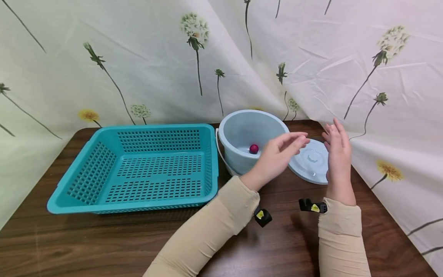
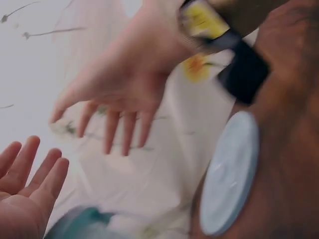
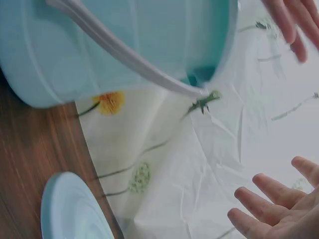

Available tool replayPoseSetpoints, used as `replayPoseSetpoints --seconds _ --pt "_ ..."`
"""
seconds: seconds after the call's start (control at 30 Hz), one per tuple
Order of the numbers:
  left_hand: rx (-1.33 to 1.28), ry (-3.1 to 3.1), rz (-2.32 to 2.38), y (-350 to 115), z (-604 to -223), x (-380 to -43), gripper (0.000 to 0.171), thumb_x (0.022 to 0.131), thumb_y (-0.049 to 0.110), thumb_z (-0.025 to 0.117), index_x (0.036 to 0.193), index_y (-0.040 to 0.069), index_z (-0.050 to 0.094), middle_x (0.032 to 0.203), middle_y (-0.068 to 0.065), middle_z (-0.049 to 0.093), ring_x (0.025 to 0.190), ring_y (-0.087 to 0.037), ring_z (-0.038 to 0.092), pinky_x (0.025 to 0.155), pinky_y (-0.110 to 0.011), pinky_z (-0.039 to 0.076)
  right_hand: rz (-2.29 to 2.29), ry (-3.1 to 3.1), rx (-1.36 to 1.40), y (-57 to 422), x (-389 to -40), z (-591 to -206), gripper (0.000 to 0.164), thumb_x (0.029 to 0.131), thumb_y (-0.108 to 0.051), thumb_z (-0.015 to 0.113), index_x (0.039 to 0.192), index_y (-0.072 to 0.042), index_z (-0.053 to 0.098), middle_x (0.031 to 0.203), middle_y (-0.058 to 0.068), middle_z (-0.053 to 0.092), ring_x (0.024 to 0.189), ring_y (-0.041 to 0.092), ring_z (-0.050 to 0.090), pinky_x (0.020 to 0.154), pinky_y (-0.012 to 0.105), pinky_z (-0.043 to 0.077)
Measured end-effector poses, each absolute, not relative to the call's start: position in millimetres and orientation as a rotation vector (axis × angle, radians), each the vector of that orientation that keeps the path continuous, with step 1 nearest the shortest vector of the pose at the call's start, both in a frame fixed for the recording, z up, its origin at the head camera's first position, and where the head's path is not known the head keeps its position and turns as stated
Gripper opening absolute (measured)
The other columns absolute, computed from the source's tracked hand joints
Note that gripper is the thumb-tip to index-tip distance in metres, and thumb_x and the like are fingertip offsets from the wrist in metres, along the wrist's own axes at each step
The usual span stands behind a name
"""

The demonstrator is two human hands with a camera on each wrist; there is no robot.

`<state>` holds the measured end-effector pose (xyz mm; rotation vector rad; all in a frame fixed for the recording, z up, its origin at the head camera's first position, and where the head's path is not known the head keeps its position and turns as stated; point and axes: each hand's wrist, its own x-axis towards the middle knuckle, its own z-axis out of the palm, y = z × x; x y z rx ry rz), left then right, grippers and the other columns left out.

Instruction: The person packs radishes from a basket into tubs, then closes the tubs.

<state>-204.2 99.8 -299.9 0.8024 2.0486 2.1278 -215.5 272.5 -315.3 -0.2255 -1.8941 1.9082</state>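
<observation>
Both hands are raised over the table, apart from each other, and neither holds anything. My left hand (image 1: 273,157) is in front of the light-blue bucket (image 1: 238,163), overlapping its right side in the head view. Its fingers (image 2: 52,172) are spread loosely in the left wrist view. To the right, my right hand (image 1: 339,161) is upright with extended fingers (image 3: 266,191), overlapping the right edge of the round light-blue lid (image 1: 313,158). Inside the bucket lies a small dark-red ball (image 1: 253,149). The lid lies flat on the table, knob up.
A teal perforated basket (image 1: 217,169) stands left of the bucket, whose white handle (image 1: 220,152) hangs down between them. Behind the dark wooden table (image 1: 138,246) hangs a white cloth (image 1: 145,57) printed with dandelions. Black straps with yellow marks sit at both wrists.
</observation>
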Motion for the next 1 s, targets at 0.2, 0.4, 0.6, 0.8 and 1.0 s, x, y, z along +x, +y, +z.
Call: replayPoseSetpoints --seconds 0.2,0.4,0.6,0.8,1.0 --pt "0.670 2.155 1.942 125 -332 -201 0.047 0.104 0.042 0.047 0.143 0.017 0.053 0.144 0.003 0.056 0.131 -0.002 0.050 0.107 -0.020 0.043 1.912 -1.821 -0.328 292 -218 -318 0.050 0.103 -0.044 0.043 0.151 -0.028 0.041 0.155 0.007 0.043 0.144 0.020 0.041 0.124 0.033 0.022" --pt "0.470 2.171 1.834 148 -364 -208 0.063 0.101 0.054 0.045 0.154 0.022 0.037 0.159 0.005 0.036 0.146 -0.012 0.033 0.119 -0.037 0.033 1.908 -1.781 -0.449 313 -224 -330 0.054 0.103 -0.046 0.041 0.153 -0.026 0.036 0.155 0.006 0.042 0.145 0.017 0.035 0.123 0.028 0.018" --pt "0.270 2.068 1.816 161 -384 -217 0.081 0.096 0.064 0.046 0.160 0.024 0.017 0.165 0.000 0.021 0.151 -0.019 0.022 0.121 -0.043 0.027 1.939 -1.748 -0.637 330 -226 -343 0.057 0.101 -0.051 0.044 0.152 -0.027 0.037 0.155 0.001 0.040 0.144 0.015 0.031 0.121 0.026 0.016" --pt "0.225 1.940 1.901 167 -398 -228 0.089 0.096 0.062 0.046 0.161 0.017 0.006 0.167 -0.006 0.011 0.153 -0.021 0.015 0.124 -0.044 0.020 1.986 -1.752 -0.784 344 -229 -359 0.062 0.099 -0.056 0.044 0.154 -0.028 0.034 0.161 -0.005 0.030 0.147 0.008 0.023 0.123 0.025 0.012" --pt "0.149 1.910 1.932 170 -408 -237 0.086 0.098 0.059 0.047 0.161 0.018 0.006 0.167 -0.008 0.012 0.153 -0.023 0.014 0.125 -0.045 0.017 1.981 -1.820 -0.864 355 -232 -381 0.067 0.099 -0.058 0.040 0.157 -0.027 0.027 0.164 -0.010 0.019 0.149 0.004 0.014 0.125 0.028 0.010"
